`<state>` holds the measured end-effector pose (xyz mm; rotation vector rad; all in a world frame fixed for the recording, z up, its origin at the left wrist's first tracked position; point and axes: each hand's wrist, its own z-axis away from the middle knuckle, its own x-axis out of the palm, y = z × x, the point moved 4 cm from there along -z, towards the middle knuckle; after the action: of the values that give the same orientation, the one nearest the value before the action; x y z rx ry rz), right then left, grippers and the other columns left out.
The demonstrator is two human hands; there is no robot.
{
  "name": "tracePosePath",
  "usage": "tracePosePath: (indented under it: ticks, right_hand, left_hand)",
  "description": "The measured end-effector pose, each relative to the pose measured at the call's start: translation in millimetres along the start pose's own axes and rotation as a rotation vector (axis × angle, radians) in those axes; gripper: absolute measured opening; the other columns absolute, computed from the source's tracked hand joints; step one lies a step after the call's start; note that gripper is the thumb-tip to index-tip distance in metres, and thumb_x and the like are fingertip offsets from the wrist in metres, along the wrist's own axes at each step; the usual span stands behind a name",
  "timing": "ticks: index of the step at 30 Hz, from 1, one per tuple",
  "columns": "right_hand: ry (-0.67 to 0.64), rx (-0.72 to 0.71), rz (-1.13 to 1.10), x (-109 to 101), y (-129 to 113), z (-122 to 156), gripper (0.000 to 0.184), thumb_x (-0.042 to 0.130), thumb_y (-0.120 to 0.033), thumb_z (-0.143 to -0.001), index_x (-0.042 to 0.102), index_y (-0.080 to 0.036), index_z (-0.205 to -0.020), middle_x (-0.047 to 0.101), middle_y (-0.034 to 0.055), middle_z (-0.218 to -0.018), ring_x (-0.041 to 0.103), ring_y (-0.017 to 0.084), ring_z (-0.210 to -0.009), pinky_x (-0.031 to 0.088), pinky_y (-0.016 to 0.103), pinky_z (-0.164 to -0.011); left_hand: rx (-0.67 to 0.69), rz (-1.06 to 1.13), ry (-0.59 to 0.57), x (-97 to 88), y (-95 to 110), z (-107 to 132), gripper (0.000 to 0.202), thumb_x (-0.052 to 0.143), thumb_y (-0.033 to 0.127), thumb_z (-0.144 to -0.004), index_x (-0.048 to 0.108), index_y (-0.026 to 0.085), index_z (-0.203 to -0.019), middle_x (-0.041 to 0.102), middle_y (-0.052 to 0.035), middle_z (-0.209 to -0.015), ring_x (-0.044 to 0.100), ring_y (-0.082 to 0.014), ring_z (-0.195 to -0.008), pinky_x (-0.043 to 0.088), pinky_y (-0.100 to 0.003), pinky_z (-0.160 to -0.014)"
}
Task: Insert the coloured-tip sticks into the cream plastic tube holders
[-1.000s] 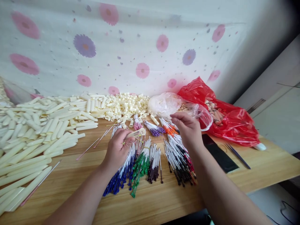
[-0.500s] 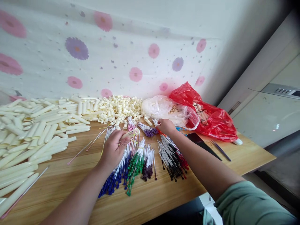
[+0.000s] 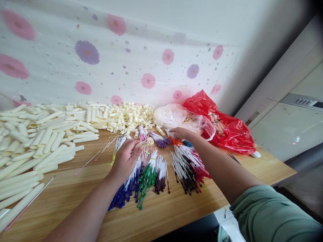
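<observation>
My left hand (image 3: 126,158) is closed around a cream slotted plastic tube (image 3: 147,143), its open end pointing right. Some thin coloured sticks show just below the tube; whether the hand holds them too I cannot tell. My right hand (image 3: 180,133) reaches over a bundle of white sticks with orange ends (image 3: 176,140), fingers bent at their white tips; what it pinches is hidden. Nearby lie bundles of white sticks with purple ends (image 3: 163,143), green ends (image 3: 146,178), blue ends (image 3: 123,193), dark maroon ends (image 3: 160,183), black ends (image 3: 186,181) and red ends (image 3: 202,168).
Long cream tubes (image 3: 50,141) are heaped at the left, with short slotted cream pieces (image 3: 131,114) behind. A clear plastic bag (image 3: 168,116) and a red plastic bag (image 3: 234,134) stand at the back right. A few loose sticks (image 3: 87,163) lie on the wooden table (image 3: 83,188).
My right hand has flattened slightly over the orange-ended bundle, which shows more. Its forearm now covers the dark flat object seen before. The left hand still holds the tube; the view has shifted a little.
</observation>
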<state>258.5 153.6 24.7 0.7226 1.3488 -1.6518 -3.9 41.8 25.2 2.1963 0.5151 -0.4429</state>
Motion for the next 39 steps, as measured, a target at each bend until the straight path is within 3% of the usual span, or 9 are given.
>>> tracePosePath:
  ticks: [5, 10, 13, 18, 22, 26, 31, 36, 39]
  right_hand:
    - [0.056, -0.156, -0.262, -10.7, -16.8, 40.0, 0.035, 0.052, -0.01, -0.071, 0.062, -0.015, -0.104, 0.058, -0.0024, -0.06, 0.051, 0.009, -0.053, 0.04, 0.02, -0.051]
    - [-0.16, -0.412, -0.715, 25.3, -56.3, 85.4, 0.011, 0.062, -0.018, -0.067, 0.063, -0.015, -0.078, 0.058, -0.0031, -0.061, 0.05, 0.007, -0.051, 0.04, 0.019, -0.051]
    - [-0.335, -0.483, -0.885, 50.2, -74.5, 96.0, 0.008, 0.066, -0.018, -0.065, 0.067, -0.014, -0.073, 0.062, -0.0021, -0.061, 0.05, 0.006, -0.05, 0.04, 0.019, -0.049]
    - [-0.377, -0.47, -1.069, 64.0, -76.1, 94.2, 0.017, 0.07, -0.03, -0.072, 0.068, -0.014, -0.075, 0.065, -0.0001, -0.06, 0.055, 0.007, -0.048, 0.044, 0.02, -0.049]
    - [-0.244, -0.518, -1.268, 57.4, -63.2, 94.3, 0.028, 0.064, -0.042, -0.081, 0.07, -0.016, -0.089, 0.071, 0.0036, -0.071, 0.064, 0.01, -0.058, 0.051, 0.023, -0.058]
    - [-0.06, -0.624, -1.199, 52.4, -60.3, 98.7, 0.017, 0.07, -0.031, -0.078, 0.073, -0.02, -0.09, 0.073, 0.0015, -0.076, 0.066, 0.01, -0.067, 0.053, 0.023, -0.066]
    - [-0.017, -0.647, -1.132, 57.1, -68.6, 104.8, 0.016, 0.069, -0.027, -0.078, 0.073, -0.023, -0.092, 0.071, -0.0006, -0.075, 0.065, 0.009, -0.068, 0.053, 0.023, -0.066]
    - [0.035, -0.651, -1.145, 63.6, -74.1, 105.7, 0.015, 0.07, -0.031, -0.076, 0.068, -0.019, -0.086, 0.068, -0.0007, -0.071, 0.064, 0.01, -0.064, 0.053, 0.024, -0.061]
    - [0.152, -0.746, -0.965, 55.7, -78.1, 112.2, 0.01, 0.065, -0.028, -0.08, 0.063, -0.018, -0.078, 0.065, -0.0006, -0.068, 0.062, 0.01, -0.061, 0.05, 0.023, -0.057]
  left_hand:
    - [-0.115, 0.114, 0.02, 0.1, -0.6, 2.1, 0.029, 0.05, 0.044, -0.087, 0.059, 0.017, -0.091, 0.058, -0.001, -0.076, 0.054, -0.015, -0.067, 0.044, -0.025, -0.062]
    - [0.053, 0.052, 0.066, -5.7, 23.9, 6.4, 0.014, 0.067, 0.028, -0.078, 0.064, 0.018, -0.088, 0.06, -0.0007, -0.076, 0.056, -0.0138, -0.068, 0.045, -0.024, -0.064]
    - [0.112, 0.006, -0.089, -2.1, 32.4, 6.9, 0.012, 0.063, 0.016, -0.078, 0.069, 0.02, -0.088, 0.067, -0.0028, -0.085, 0.061, -0.0149, -0.077, 0.046, -0.025, -0.07]
    - [-0.192, 0.167, -0.363, 10.7, 14.9, 8.5, 0.006, 0.065, 0.018, -0.075, 0.067, 0.017, -0.069, 0.063, 0.0017, -0.063, 0.056, -0.012, -0.06, 0.04, -0.022, -0.056]
    - [-0.359, 0.374, -0.367, 15.6, 9.1, 9.5, 0.02, 0.063, 0.031, -0.08, 0.064, 0.015, -0.067, 0.062, 0.001, -0.061, 0.055, -0.0121, -0.06, 0.042, -0.024, -0.059]
    - [-0.405, 0.485, -0.336, 18.1, 14.3, 9.7, 0.022, 0.062, 0.032, -0.082, 0.064, 0.015, -0.068, 0.063, 0.0012, -0.06, 0.049, -0.0085, -0.053, 0.037, -0.022, -0.054]
    - [-0.512, 0.643, -0.322, 22.5, 15.6, 14.2, 0.021, 0.064, 0.034, -0.08, 0.065, 0.015, -0.072, 0.064, 0.0011, -0.06, 0.038, -0.0047, -0.044, 0.029, -0.02, -0.045]
    - [-0.508, 0.691, -0.318, 24.8, 13.8, 16.8, 0.02, 0.065, 0.034, -0.08, 0.065, 0.015, -0.074, 0.064, 0.0012, -0.059, 0.04, -0.005, -0.044, 0.029, -0.019, -0.045]
    - [-0.451, 0.605, -0.317, 23.9, 13.6, 15.3, 0.019, 0.063, 0.034, -0.081, 0.067, 0.016, -0.077, 0.066, 0.0001, -0.065, 0.045, -0.0064, -0.048, 0.034, -0.019, -0.047]
